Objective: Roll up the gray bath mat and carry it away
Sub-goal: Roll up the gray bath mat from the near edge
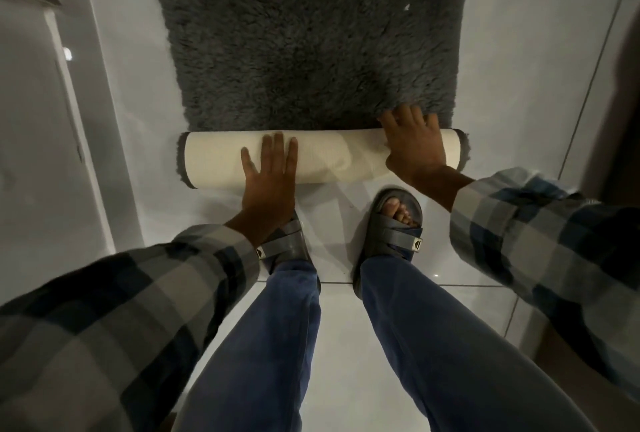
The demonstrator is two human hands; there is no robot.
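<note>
The gray shaggy bath mat [308,37] lies flat on the white tiled floor, its near edge rolled into a tube [214,160] that shows the cream backing. My left hand [270,175] rests flat on the roll's middle-left, fingers spread and pointing away. My right hand [415,144] presses on the roll near its right end, fingertips curled over the top into the gray pile. Neither hand closes around the roll; both lie on top of it.
My two feet in gray strap sandals [398,224] stand just behind the roll. A white wall or door frame [79,141] runs along the left. A dark vertical edge [620,85] stands at the right. Glossy floor tiles [519,68] surround the mat.
</note>
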